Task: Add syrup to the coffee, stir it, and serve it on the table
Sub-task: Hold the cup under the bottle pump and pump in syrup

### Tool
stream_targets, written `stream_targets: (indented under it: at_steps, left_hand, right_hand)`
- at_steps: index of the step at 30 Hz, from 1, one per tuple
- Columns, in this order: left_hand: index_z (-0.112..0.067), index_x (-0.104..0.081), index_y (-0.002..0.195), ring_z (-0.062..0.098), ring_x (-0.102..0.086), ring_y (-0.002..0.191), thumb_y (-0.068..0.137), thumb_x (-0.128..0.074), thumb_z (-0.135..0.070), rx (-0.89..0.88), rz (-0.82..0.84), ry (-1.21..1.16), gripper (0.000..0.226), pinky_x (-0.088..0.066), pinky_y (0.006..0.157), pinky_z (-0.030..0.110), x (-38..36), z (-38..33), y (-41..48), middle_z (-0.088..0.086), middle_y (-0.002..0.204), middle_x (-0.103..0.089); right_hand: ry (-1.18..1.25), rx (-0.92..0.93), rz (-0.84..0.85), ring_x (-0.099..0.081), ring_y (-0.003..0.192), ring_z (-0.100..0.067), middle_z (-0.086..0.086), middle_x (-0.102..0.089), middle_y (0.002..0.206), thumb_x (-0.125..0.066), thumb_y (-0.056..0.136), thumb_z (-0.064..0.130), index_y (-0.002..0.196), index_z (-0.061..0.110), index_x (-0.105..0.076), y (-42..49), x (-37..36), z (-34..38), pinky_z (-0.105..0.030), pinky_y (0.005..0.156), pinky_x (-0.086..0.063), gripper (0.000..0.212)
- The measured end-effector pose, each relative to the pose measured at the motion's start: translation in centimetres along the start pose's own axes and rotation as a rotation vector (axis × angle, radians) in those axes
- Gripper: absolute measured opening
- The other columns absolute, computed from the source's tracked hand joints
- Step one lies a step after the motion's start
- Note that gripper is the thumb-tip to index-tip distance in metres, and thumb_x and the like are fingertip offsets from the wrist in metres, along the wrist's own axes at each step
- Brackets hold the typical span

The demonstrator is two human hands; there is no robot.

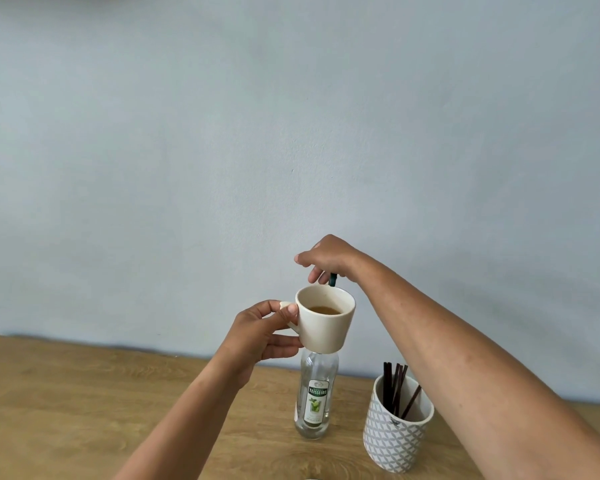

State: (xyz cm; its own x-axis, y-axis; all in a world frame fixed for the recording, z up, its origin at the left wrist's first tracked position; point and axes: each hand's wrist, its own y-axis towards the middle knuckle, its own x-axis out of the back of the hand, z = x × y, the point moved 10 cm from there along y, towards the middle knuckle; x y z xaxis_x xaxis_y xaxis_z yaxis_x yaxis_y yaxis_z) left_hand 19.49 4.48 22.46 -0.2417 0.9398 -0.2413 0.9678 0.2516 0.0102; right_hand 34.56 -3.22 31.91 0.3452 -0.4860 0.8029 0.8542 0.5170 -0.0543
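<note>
Head view: we see the left hand [257, 336] pinching the handle of the cup [326, 327], thumb on top, fingers curled beneath. The cup is held in the air in front of the syrup bottle [316, 400], with coffee [324, 310] low inside. The right hand [326, 259] has its fingers curled down over the dark green pump [333, 280], whose spout sits at the cup's far rim.

Risks, our judgement: a spout at the rim could send syrup outside the cup, and a hard press could rock the bottle on the table [84, 393]. Stirrers [395, 382] stand untouched in the patterned holder [392, 434].
</note>
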Motion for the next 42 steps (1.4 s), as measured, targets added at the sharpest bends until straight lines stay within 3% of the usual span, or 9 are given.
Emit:
stream_targets:
  at_steps: [5, 9, 13, 16, 20, 25, 32, 38, 42]
  left_hand:
    - [-0.012, -0.070, 0.091, 0.039, -0.077, 0.086, 0.070, -0.078, -0.042, 0.000, 0.002, -0.006, 0.037, -0.064, 0.067, 0.034, 0.0, 0.3, 0.3, 0.013, 0.096, -0.079]
    - [-0.011, -0.069, 0.092, 0.039, -0.077, 0.087, 0.072, -0.078, -0.040, 0.004, 0.010, -0.009, 0.036, -0.064, 0.069, 0.035, -0.2, 0.5, 0.3, 0.013, 0.096, -0.079]
    - [-0.011, -0.070, 0.093, 0.039, -0.077, 0.087, 0.072, -0.078, -0.040, 0.009, 0.012, -0.015, 0.037, -0.064, 0.070, 0.035, -0.3, 0.8, 0.2, 0.014, 0.097, -0.079]
    - [-0.010, -0.069, 0.095, 0.039, -0.077, 0.086, 0.077, -0.077, -0.036, 0.019, 0.010, -0.011, 0.033, -0.065, 0.071, 0.036, -0.4, 1.1, 0.1, 0.014, 0.097, -0.079]
    - [-0.010, -0.069, 0.094, 0.039, -0.077, 0.086, 0.080, -0.077, -0.034, 0.029, 0.018, -0.022, 0.029, -0.064, 0.068, 0.035, -0.6, 1.7, -0.3, 0.014, 0.098, -0.079]
    - [-0.008, -0.067, 0.100, 0.038, -0.077, 0.085, 0.087, -0.073, -0.028, 0.057, 0.029, -0.044, 0.024, -0.064, 0.067, 0.034, -0.6, 3.3, -1.5, 0.012, 0.096, -0.079]
    - [-0.009, -0.065, 0.097, 0.038, -0.076, 0.088, 0.091, -0.070, -0.024, 0.145, 0.026, -0.043, 0.017, -0.065, 0.070, 0.035, 0.0, 8.3, -4.1, 0.011, 0.096, -0.077]
    - [-0.012, -0.066, 0.092, 0.040, -0.074, 0.091, 0.092, -0.068, -0.024, 0.206, 0.018, -0.058, 0.012, -0.064, 0.072, 0.035, 0.6, 13.8, -6.9, 0.010, 0.097, -0.075]
    - [-0.012, -0.065, 0.092, 0.039, -0.073, 0.089, 0.091, -0.070, -0.028, 0.251, -0.013, -0.045, 0.017, -0.063, 0.073, 0.035, 0.9, 17.6, -8.7, 0.008, 0.096, -0.075]
  right_hand:
    - [0.089, -0.004, -0.061, -0.067, 0.068, -0.021, -0.003, -0.075, 0.064, -0.058, 0.078, 0.034, 0.095, 0.008, -0.066, 0.2, -0.1, -0.6, -0.037, 0.074, -0.055, 0.033]
    - [0.100, -0.018, -0.088, -0.072, 0.074, -0.024, -0.001, -0.074, 0.061, -0.055, 0.077, 0.032, 0.095, 0.005, -0.065, 0.2, -0.3, -0.8, -0.042, 0.081, -0.057, 0.034]
    - [0.126, -0.019, -0.094, -0.068, 0.067, -0.022, -0.003, -0.075, 0.064, -0.057, 0.076, 0.035, 0.095, 0.006, -0.065, -0.1, -0.1, -0.9, -0.040, 0.081, -0.055, 0.036]
    - [0.193, 0.012, -0.115, -0.068, 0.071, -0.023, -0.008, -0.075, 0.075, -0.060, 0.078, 0.049, 0.095, 0.007, -0.065, -0.5, 0.4, -0.7, -0.037, 0.079, -0.053, 0.046]
    - [0.395, 0.038, -0.210, -0.065, 0.062, -0.018, -0.009, -0.074, 0.085, -0.053, 0.083, 0.062, 0.097, 0.010, -0.068, -1.5, 2.0, -0.6, -0.029, 0.056, -0.039, 0.056]
    - [0.529, -0.010, -0.266, -0.065, 0.061, -0.015, -0.004, -0.070, 0.080, -0.044, 0.091, 0.048, 0.090, 0.012, -0.067, -4.6, 1.9, -3.6, -0.029, 0.059, -0.037, 0.043]
    - [0.616, -0.096, -0.214, -0.072, 0.082, -0.024, -0.005, -0.077, 0.092, -0.029, 0.098, 0.055, 0.105, 0.019, -0.069, -10.7, -3.6, -12.9, -0.037, 0.077, -0.042, 0.054]
    - [0.692, -0.156, -0.063, -0.072, 0.077, -0.024, -0.003, -0.076, 0.086, -0.041, 0.101, 0.039, 0.096, 0.016, -0.071, -15.6, -12.6, -18.0, -0.034, 0.066, -0.046, 0.038]
    - [0.767, -0.220, -0.094, -0.071, 0.068, -0.016, 0.002, -0.073, 0.077, -0.045, 0.100, 0.035, 0.087, 0.018, -0.071, -18.0, -16.9, -20.2, -0.034, 0.059, -0.048, 0.034]
